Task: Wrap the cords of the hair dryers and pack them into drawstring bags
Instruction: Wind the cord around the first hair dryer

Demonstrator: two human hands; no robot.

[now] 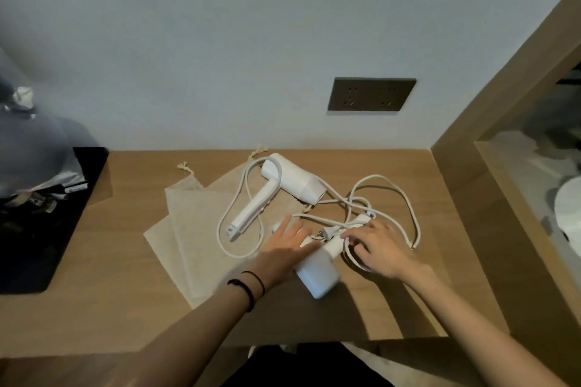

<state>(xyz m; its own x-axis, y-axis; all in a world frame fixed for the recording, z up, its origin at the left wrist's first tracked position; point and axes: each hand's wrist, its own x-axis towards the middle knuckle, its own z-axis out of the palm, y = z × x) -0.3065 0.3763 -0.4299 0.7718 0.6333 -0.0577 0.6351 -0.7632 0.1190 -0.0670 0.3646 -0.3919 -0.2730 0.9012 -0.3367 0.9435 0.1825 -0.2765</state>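
Two white hair dryers lie on the wooden desk (125,298). The far hair dryer (289,182) rests on beige drawstring bags (195,223), its cord looping to the left. The near hair dryer (319,273) lies at the desk's middle with its barrel toward me. My left hand (287,243) rests on its upper part with fingers straight. My right hand (380,248) has its fingers curled round the white cord (405,198) beside the near dryer's handle. A plug (327,232) lies between both hands. The loose cord sprawls to the right.
A dark wall socket (371,94) sits on the wall above the desk. A black tray (41,229) with small items lies at the left. A wooden shelf unit (515,166) with white dishes stands at the right. The desk's front edge is near me.
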